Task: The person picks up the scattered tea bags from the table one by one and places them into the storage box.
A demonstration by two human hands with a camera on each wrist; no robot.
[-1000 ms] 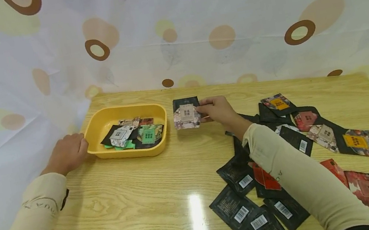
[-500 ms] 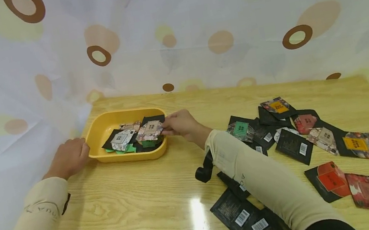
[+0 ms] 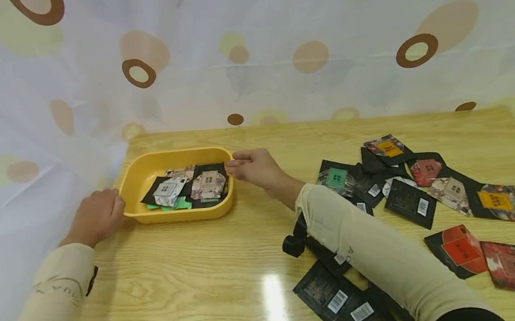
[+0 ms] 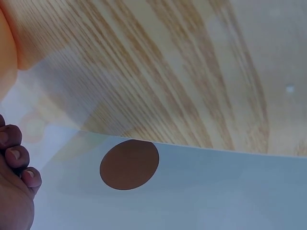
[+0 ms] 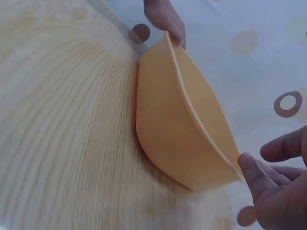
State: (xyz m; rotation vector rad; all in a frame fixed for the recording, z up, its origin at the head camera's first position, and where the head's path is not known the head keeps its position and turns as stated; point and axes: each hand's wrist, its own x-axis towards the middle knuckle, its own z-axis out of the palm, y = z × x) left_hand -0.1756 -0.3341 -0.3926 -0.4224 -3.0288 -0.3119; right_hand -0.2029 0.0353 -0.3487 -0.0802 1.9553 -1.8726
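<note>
A yellow plastic tub [image 3: 179, 214] stands at the back left of the table in the head view. Inside it lie several flat black sachets, among them one with a pink-beige label [image 3: 208, 183] at the right end and one with a white label [image 3: 170, 190]. My left hand [image 3: 97, 216] grips the tub's left rim, its fingers curled in the left wrist view. At the opposite rim is my right hand [image 3: 259, 170], holding nothing. Its thumb and fingers are apart in the right wrist view, with a fingertip [image 5: 247, 160] at the rim.
More black sachets lie loose on the right of the wooden table [image 3: 199, 301], including a green-labelled one [image 3: 336, 178], a red one [image 3: 462, 251] and several barcode-side up [image 3: 328, 293]. My right forearm hides some. A patterned sheet [image 3: 266, 28] hangs behind the table.
My right hand carried the pink-beige-labelled sachet left into the tub, let go of it, and drew back slightly to the right rim. My left hand stayed on the left rim.
</note>
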